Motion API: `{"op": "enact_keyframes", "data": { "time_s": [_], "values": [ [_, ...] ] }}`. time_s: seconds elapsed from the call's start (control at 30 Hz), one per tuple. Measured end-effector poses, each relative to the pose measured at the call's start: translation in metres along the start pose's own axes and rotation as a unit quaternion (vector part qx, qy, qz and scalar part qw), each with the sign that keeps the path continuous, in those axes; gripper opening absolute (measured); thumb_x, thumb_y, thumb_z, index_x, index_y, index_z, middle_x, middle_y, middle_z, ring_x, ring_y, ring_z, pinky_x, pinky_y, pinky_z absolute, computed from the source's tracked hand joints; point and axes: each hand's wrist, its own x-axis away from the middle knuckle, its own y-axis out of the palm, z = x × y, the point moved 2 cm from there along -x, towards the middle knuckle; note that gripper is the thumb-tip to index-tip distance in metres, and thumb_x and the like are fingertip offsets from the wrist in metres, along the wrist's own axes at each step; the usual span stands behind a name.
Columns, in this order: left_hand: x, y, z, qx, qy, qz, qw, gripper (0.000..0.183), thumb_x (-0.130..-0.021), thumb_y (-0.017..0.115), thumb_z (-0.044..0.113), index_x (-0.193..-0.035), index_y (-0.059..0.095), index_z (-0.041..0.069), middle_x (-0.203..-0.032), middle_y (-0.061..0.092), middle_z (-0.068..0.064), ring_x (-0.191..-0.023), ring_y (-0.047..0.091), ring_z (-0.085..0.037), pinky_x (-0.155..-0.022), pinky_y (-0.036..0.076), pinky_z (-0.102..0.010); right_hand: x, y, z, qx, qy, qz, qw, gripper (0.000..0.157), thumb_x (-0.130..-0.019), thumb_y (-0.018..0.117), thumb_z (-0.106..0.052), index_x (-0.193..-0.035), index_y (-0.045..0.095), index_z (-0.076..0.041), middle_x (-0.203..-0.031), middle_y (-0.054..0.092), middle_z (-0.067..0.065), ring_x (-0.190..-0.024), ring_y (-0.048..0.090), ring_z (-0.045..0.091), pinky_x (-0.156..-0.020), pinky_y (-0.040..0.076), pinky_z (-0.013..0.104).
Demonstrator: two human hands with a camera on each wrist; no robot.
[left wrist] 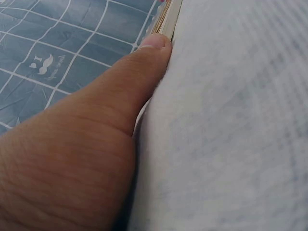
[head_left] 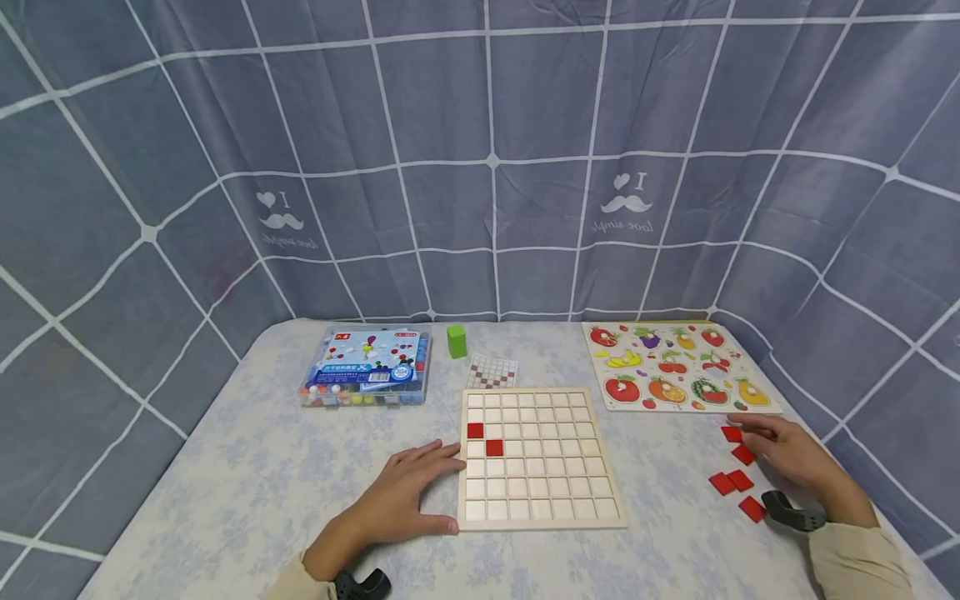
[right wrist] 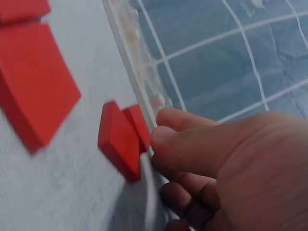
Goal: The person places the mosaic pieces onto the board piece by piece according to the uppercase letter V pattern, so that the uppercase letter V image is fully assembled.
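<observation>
A square wooden grid board (head_left: 540, 458) lies in the middle of the table, with one red tile (head_left: 475, 430) in its leftmost column and another red tile (head_left: 494, 448) diagonally below. Against the board's left edge rests my left hand (head_left: 405, 496), fingers spread and thumb (left wrist: 154, 43) touching the frame near its front corner. Several loose red tiles (head_left: 722, 483) lie at the right. My right hand (head_left: 791, 454) is beside the farther ones, fingers loosely bent. In the right wrist view, its thumb is close to two red tiles (right wrist: 118, 139); nothing shows held.
Behind the board lies a small pattern card (head_left: 492, 371), with a green block (head_left: 457, 342) behind it. A clear plastic box of colourful parts (head_left: 367, 367) stands at back left. A fruit puzzle board (head_left: 678, 367) lies at back right, near my right hand.
</observation>
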Motion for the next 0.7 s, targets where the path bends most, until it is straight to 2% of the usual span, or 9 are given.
{"op": "enact_keyframes", "data": {
  "time_s": [0.03,0.13,0.27,0.37,0.47,0.7],
  "values": [
    [0.000,0.000,0.000,-0.001,0.000,0.001,1.0000,0.077,-0.083,0.069,0.070,-0.145,0.055,0.026,-0.158,0.041,0.004,-0.148,0.029,-0.029,-0.108,0.025,-0.063,0.000,0.000,0.003,0.007,-0.005,0.003,1.000,0.038,-0.103,0.059,-0.011,-0.135,0.057,0.009,-0.126,0.056,0.030,-0.106,0.056,0.036,-0.075,0.051,0.027],
    [0.000,0.001,0.001,-0.003,0.002,0.003,1.0000,0.077,-0.083,0.069,0.069,-0.144,0.055,0.026,-0.158,0.041,0.004,-0.148,0.030,-0.030,-0.108,0.026,-0.063,0.002,0.000,0.008,0.017,-0.019,0.013,1.000,0.037,-0.101,0.060,-0.009,-0.132,0.059,0.011,-0.130,0.051,0.032,-0.113,0.051,0.044,-0.082,0.050,0.037],
    [0.000,0.002,0.002,0.002,0.004,0.003,1.0000,0.077,-0.082,0.070,0.069,-0.144,0.055,0.025,-0.158,0.041,0.004,-0.148,0.029,-0.029,-0.108,0.025,-0.062,0.003,0.002,0.012,0.025,-0.008,0.023,0.999,0.038,-0.098,0.064,-0.008,-0.130,0.059,0.012,-0.128,0.049,0.034,-0.114,0.048,0.048,-0.086,0.046,0.053],
    [0.000,0.002,0.002,0.003,0.004,0.002,1.0000,0.078,-0.082,0.070,0.069,-0.145,0.055,0.025,-0.158,0.040,0.004,-0.148,0.028,-0.029,-0.109,0.025,-0.061,0.003,0.003,0.014,0.035,0.003,0.033,0.999,0.039,-0.098,0.065,-0.010,-0.129,0.060,0.012,-0.125,0.050,0.033,-0.111,0.049,0.047,-0.085,0.046,0.054],
    [0.001,0.003,0.002,-0.002,0.001,0.003,1.0000,0.078,-0.082,0.069,0.070,-0.145,0.055,0.026,-0.158,0.041,0.004,-0.148,0.029,-0.028,-0.109,0.026,-0.061,0.003,0.005,0.013,0.043,-0.008,0.049,0.998,0.036,-0.097,0.065,-0.009,-0.126,0.063,0.012,-0.122,0.052,0.032,-0.108,0.052,0.046,-0.083,0.047,0.050],
    [0.001,0.001,0.002,-0.006,0.001,0.004,1.0000,0.076,-0.083,0.069,0.070,-0.144,0.055,0.027,-0.158,0.040,0.005,-0.148,0.029,-0.028,-0.109,0.026,-0.062,0.000,0.010,0.016,0.062,-0.017,0.069,0.996,0.032,-0.097,0.064,-0.007,-0.124,0.064,0.011,-0.120,0.054,0.031,-0.108,0.052,0.048,-0.087,0.045,0.063]
  ]
}}
